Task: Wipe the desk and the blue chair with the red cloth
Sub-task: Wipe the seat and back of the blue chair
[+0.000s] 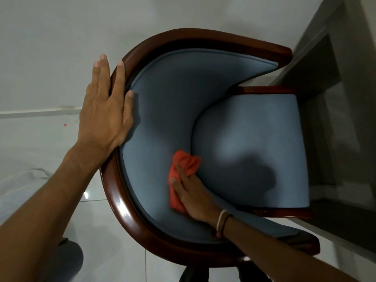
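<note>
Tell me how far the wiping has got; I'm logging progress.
Done: cannot be judged; the grey desk shows only at the frame's right edge. In hand: the right hand presses the crumpled red cloth against the blue upholstered chair's inner backrest, while the left hand steadies its wooden rim. Left: nothing shows the seat wiped.

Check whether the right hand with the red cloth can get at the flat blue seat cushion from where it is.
Probably yes. The right hand presses the crumpled red cloth on the blue backrest padding beside the bare blue seat cushion; nothing lies between.
</note>
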The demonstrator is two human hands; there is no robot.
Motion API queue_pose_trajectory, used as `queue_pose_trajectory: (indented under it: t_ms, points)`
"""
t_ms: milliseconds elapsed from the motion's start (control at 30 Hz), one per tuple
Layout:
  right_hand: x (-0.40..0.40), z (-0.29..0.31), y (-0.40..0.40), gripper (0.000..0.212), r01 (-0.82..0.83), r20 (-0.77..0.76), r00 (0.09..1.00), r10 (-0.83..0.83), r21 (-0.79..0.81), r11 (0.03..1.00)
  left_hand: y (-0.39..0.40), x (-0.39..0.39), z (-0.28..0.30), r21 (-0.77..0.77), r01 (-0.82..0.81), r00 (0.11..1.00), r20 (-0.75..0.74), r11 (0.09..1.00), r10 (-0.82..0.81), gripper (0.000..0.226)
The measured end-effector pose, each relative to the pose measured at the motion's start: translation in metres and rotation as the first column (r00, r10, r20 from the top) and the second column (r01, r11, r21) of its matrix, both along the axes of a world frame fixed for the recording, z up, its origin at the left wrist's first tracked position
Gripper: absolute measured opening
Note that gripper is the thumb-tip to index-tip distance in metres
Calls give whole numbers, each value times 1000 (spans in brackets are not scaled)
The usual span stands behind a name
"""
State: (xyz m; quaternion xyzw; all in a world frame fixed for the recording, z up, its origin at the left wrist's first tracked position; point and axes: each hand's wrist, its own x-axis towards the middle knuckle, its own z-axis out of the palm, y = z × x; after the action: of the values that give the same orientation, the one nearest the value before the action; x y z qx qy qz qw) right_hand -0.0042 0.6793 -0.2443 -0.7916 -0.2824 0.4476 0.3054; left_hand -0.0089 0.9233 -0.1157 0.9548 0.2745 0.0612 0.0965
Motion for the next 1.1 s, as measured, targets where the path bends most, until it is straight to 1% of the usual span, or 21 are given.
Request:
queue_pose_trajectory:
  t_ms: [67, 133, 200, 233, 267, 300, 333, 367, 400, 433, 500, 533, 600, 667, 733, 833, 900, 933, 967, 1033, 1100]
  points:
    - [19, -27, 1, 60, 22, -133, 990, -44, -158, 987, 0, 0, 0, 2, -4, 1000, 7, 1000, 4, 57]
    - [28, -48, 11, 52, 185, -232, 943, -241, -238, 954, 0, -1, -2, 1, -18, 1000, 11, 1000, 18, 57]
    - [28, -48, 27, 29, 343, -273, 867, -417, -281, 896, 1, 0, -3, 3, -32, 999, 16, 999, 31, 56]
    - [28, -43, 32, 22, 396, -319, 816, -482, -299, 868, 1, 0, -3, 2, -33, 999, 14, 999, 33, 56]
    - [28, -34, 34, 24, 444, -392, 753, -528, -289, 848, 0, 0, -3, -1, -31, 999, 12, 1000, 31, 56]
    - [27, -24, 35, 36, 496, -472, 689, -550, -246, 833, 0, 0, -3, -3, -32, 999, 14, 999, 32, 56]
    - [27, -13, 36, 47, 541, -548, 633, -547, -192, 818, 0, 0, -2, -3, -35, 999, 16, 999, 35, 56]
    - [25, -1, 42, 53, 569, -599, 605, -524, -135, 811, 0, 1, -1, -4, -37, 999, 17, 999, 38, 56]
    - [22, 13, 52, 57, 579, -604, 625, -495, -67, 812, 0, 1, -1, -8, -40, 999, 16, 999, 40, 56]
    - [17, 26, 62, 60, 571, -563, 682, -467, 11, 821, -2, 1, 0, -17, -46, 999, 14, 999, 47, 56]
    - [0, 44, 88, 65, 530, -389, 806, -446, 139, 836, -4, 2, 3, -42, -63, 998, 17, 997, 64, 56]
    - [-3, 48, 100, 67, 522, -285, 837, -467, 158, 838, -5, 2, 4, -52, -68, 997, 17, 996, 69, 57]
    - [5, 50, 124, 64, 543, -156, 838, -522, 163, 824, -6, 1, 5, -67, -69, 997, 19, 995, 71, 57]
    - [30, 48, 146, 60, 617, -147, 786, -600, 139, 775, -4, 1, 4, -95, -59, 998, 30, 994, 62, 57]
    - [67, 49, 168, 62, 717, -164, 695, -700, 101, 689, -3, 0, 5, -112, -42, 998, 44, 993, 47, 57]
    - [117, 49, 182, 72, 849, -214, 517, -829, 7, 528, -2, 0, 5, -91, -30, 999, 38, 995, 33, 56]
    - [133, 48, 182, 78, 874, -250, 456, -854, -56, 483, -3, 0, 5, -73, -30, 999, 31, 997, 33, 56]
    - [134, 48, 179, 79, 867, -241, 469, -850, -57, 495, -4, 0, 5, -65, -29, 999, 28, 997, 31, 56]
    - [130, 48, 175, 78, 849, -221, 508, -832, -33, 527, -4, 0, 5, -56, -28, 999, 24, 998, 30, 56]
    - [111, 44, 166, 75, 789, -181, 609, -772, 36, 613, -4, 0, 4, -45, -32, 999, 15, 998, 33, 57]
    - [83, 37, 150, 72, 706, -179, 702, -689, 55, 706, -3, 0, 4, -37, -31, 999, 9, 999, 32, 57]
